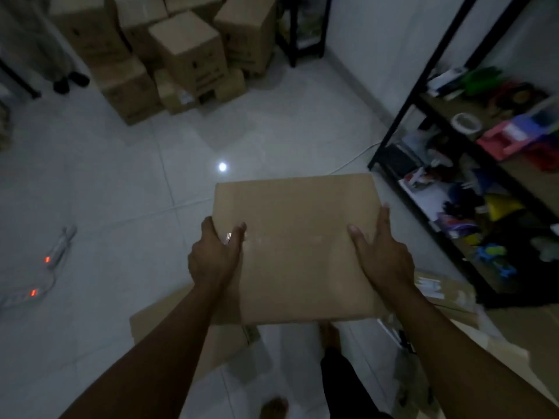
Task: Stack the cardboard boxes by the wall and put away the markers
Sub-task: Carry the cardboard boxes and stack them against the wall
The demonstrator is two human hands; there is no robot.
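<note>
I hold a plain brown cardboard box (298, 246) in front of me, above the tiled floor. My left hand (216, 252) grips its left side, thumb on top. My right hand (382, 252) presses its right side, fingers spread along the top. A pile of cardboard boxes (187, 52) stands stacked against the far wall, several of them leaning at odd angles. I see no markers in this dim view.
A black metal shelf rack (423, 95) with colourful clutter lines the right side. Flattened cardboard (447, 291) lies on the floor near my feet, left and right. A power strip (57, 252) with red lights lies at the left. A white cable (354, 160) runs by the rack.
</note>
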